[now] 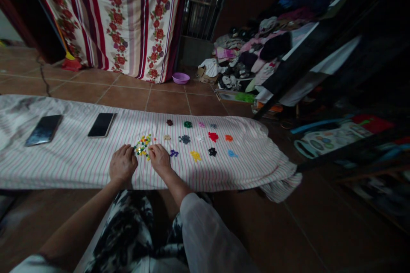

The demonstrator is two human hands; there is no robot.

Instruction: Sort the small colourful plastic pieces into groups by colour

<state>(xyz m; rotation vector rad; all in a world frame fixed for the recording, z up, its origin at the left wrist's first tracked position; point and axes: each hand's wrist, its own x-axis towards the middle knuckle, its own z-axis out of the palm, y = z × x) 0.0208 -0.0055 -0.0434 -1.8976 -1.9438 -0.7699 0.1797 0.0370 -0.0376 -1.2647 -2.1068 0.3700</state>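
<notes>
A loose pile of small mixed pieces [142, 144], mostly yellow, green, white and orange, lies on the striped cloth [105, 158]. At its left edge rests my left hand [123, 163], fingers curled together and fingertips at the pieces; anything inside is hidden. My right hand [160, 158] is at the pile's right side, thumb and fingers pinched together over something too small to make out. Right of it are small one-colour heaps, among them a purple heap [174, 153], a yellow heap [195, 155], a dark grey heap [184, 139], a red heap [213, 136] and a black heap [212, 152].
Two phones, a dark phone [44, 130] and a pale-edged phone [101, 125], lie on the cloth's left part. Beyond the table stand a purple basin [181, 78] and a flowered curtain [128, 21]. Clothes [246, 55] are heaped at the back right.
</notes>
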